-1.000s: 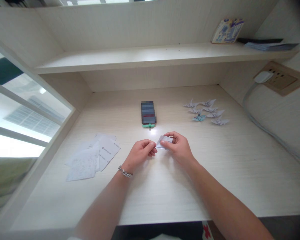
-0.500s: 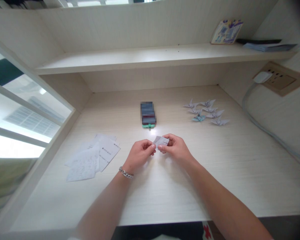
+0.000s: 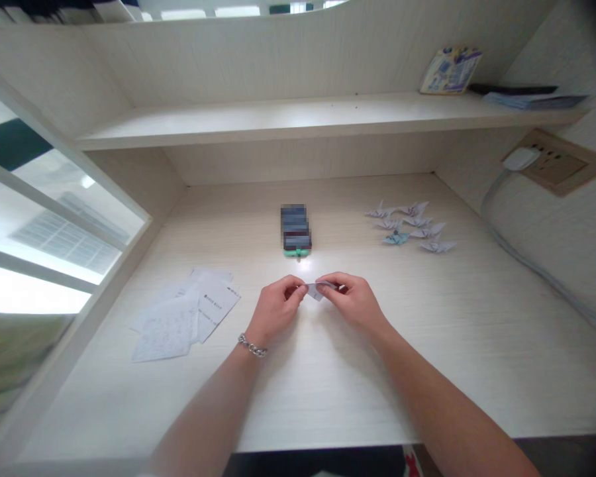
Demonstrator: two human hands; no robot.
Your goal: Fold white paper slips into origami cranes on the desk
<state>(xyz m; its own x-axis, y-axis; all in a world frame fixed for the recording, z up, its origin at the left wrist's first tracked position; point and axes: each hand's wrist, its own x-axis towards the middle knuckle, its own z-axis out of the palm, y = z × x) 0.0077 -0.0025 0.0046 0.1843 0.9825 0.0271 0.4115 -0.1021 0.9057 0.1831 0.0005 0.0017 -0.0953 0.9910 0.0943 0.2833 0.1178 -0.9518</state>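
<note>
A small folded piece of paper (image 3: pixel 316 291) with printed marks is held between my two hands, above the middle of the desk. My left hand (image 3: pixel 279 305), with a chain bracelet (image 3: pixel 252 346) on its wrist, pinches the paper's left end between thumb and fingers. On the other end, my right hand (image 3: pixel 350 298) grips it the same way. The paper shows as a narrow strip with a point hanging down; its far side is hidden. Several folded paper cranes (image 3: pixel 426 230), one of them bluish (image 3: pixel 395 238), sit at the back right.
Loose sheets of paper (image 3: pixel 166 324) overlap on the desk at the left. A phone on a green stand (image 3: pixel 297 252) is behind my hands. A shelf (image 3: pixel 278 126) runs across the back. On the right wall, a plug with a grey cable (image 3: pixel 501 238) sits in a socket panel (image 3: pixel 556 162).
The paper has been turned between my fingers: its broad face showed before, now a thin strip with a downward point. My hands stay at nearly the same spot. The view has tilted slightly.
</note>
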